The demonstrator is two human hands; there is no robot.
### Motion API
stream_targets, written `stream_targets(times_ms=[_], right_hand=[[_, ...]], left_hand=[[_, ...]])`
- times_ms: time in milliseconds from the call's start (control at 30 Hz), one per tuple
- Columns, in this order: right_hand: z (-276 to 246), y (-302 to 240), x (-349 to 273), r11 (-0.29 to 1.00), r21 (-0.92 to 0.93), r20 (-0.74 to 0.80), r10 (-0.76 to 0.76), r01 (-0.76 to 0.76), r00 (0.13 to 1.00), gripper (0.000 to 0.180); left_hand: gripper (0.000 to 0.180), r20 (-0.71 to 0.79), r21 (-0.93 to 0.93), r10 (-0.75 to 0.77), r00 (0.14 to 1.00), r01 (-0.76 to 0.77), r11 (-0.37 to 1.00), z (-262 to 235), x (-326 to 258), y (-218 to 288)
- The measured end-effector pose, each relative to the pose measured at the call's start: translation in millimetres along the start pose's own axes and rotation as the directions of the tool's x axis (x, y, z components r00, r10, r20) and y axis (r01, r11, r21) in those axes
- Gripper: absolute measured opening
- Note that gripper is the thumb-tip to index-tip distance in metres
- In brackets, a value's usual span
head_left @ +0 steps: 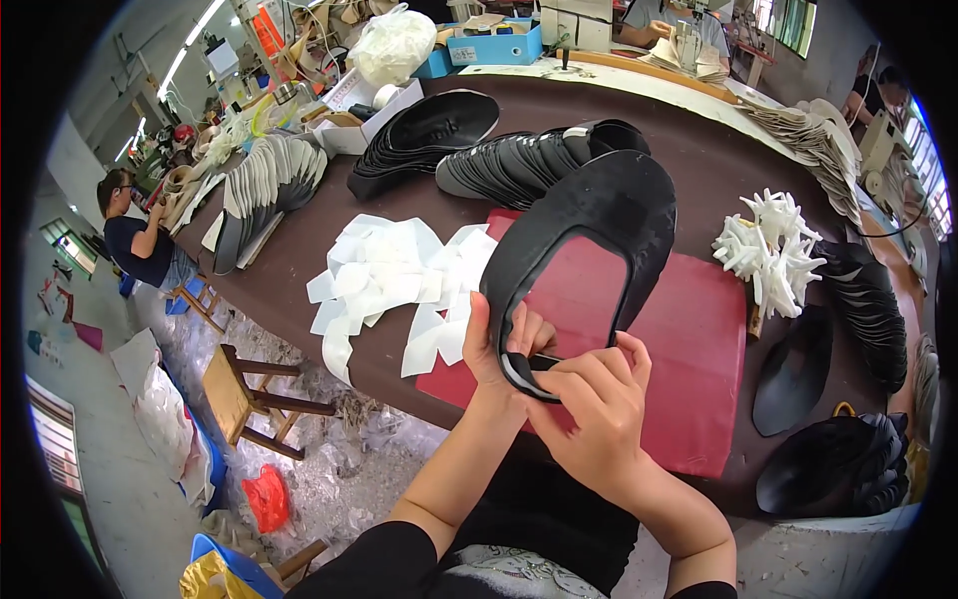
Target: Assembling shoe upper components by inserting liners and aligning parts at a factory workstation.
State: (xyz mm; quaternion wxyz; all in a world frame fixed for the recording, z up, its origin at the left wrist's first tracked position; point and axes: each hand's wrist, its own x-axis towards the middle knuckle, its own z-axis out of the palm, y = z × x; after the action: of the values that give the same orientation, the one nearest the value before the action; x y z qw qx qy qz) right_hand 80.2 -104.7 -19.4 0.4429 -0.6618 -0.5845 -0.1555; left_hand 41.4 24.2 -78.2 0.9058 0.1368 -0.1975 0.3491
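A black shoe upper (639, 195) with a wide opening is raised over the red mat (689, 399), its closed rounded end tilted up and away from me. My left hand (499, 344) holds its near end, the thumb outside and the fingers curled in through the opening. My right hand (599, 394) pinches the same near edge, where a pale strip of lining shows. Just left of the upper lies a loose heap of white patches (379, 262), partly on the mat.
Overlapping black uppers (539, 165) lie beyond the mat on the brown table (289, 299). A fanned grey stack (269, 185) is at far left. White pronged pieces (768, 250) and black shoe parts (793, 374) sit at right. A wooden chair (239, 399) stands left; other people work farther off.
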Motion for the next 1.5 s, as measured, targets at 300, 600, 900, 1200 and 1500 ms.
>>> stream_targets(times_ms=[300, 600, 900, 1200, 1500], right_hand=[[11, 0, -1, 0.981, 0.164, -0.012, 0.111, -0.108, 0.994, 0.021], [18, 4, -4, 0.997, 0.067, -0.081, 0.048, -0.042, 0.996, 0.027], [-46, 6, 19, 0.988, 0.157, -0.074, 0.0, 0.011, 0.997, 0.034], [-72, 54, 47, 0.878, 0.291, -0.145, 0.432, -0.379, 0.89, 0.03], [-72, 78, 25, 0.432, 0.637, 0.187, 0.717, -0.639, 0.672, 0.033]], left_hand=[[0.056, -0.047, 0.175, 0.149, 0.988, -0.139, 0.975, -3, -3, 1], [0.051, -0.087, 0.276, 0.135, 0.987, -0.106, 0.955, 21, -3, -10], [0.046, 0.048, 0.075, 0.016, 0.999, -0.02, 0.997, -3, 8, 17], [0.044, 0.069, -0.242, -0.161, 0.984, 0.174, 0.955, -3, 11, 22], [0.041, -0.489, 0.199, -0.412, 0.769, 0.558, 0.806, -18, 1, 54]])
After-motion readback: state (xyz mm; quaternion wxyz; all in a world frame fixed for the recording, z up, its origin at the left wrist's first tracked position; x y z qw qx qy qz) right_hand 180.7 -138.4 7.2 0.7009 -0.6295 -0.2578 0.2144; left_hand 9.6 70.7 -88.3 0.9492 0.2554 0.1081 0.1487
